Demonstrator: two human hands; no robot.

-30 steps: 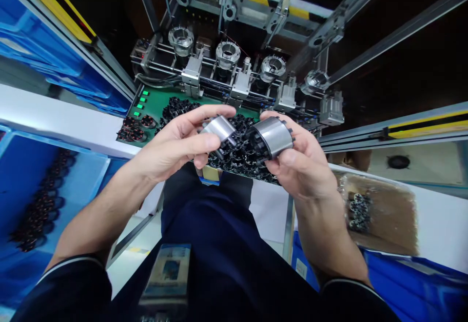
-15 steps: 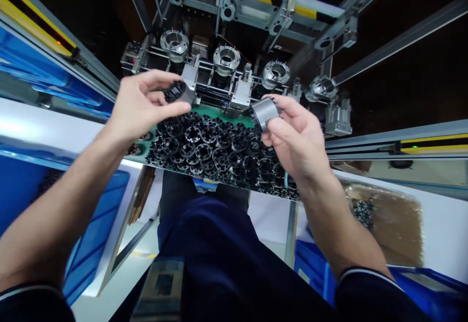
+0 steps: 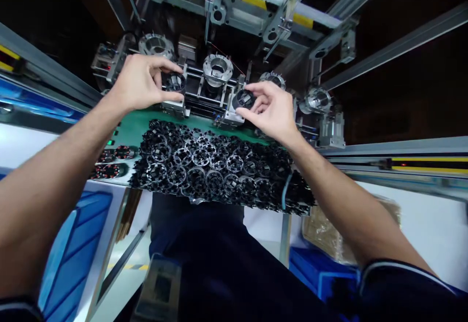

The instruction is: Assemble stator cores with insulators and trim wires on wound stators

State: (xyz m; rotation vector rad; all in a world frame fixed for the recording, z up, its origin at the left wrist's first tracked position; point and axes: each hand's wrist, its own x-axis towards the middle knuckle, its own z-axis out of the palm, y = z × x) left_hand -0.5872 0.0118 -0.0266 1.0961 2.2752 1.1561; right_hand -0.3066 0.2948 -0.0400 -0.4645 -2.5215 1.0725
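Note:
My left hand (image 3: pixel 146 82) is closed, thumb and fingers pinching a black-rimmed stator core (image 3: pixel 176 82) by its sides. My right hand (image 3: pixel 272 107) grips another stator core (image 3: pixel 244 99) in the same way, with its open end tilted up toward me. Both cores are held over the front of a winding machine, near its grey metal blocks. Between the hands stands a round silver holder (image 3: pixel 218 70) on the machine. Below them, a dense pile of black stator cores (image 3: pixel 204 153) covers the green bench top (image 3: pixel 137 122).
Several wound stators with copper (image 3: pixel 123 152) lie at the bench's left end. More round holders (image 3: pixel 317 100) stand along the machine. Metal frame bars (image 3: pixel 365 44) flank it on both sides. Blue crates (image 3: pixel 78 244) stand below left, and a plastic-wrapped carton (image 3: pixel 325 229) lies right.
Both cores have turned so their open ends face up more. My right hand has moved left, bringing its core nearer the machine. The view has shifted slightly.

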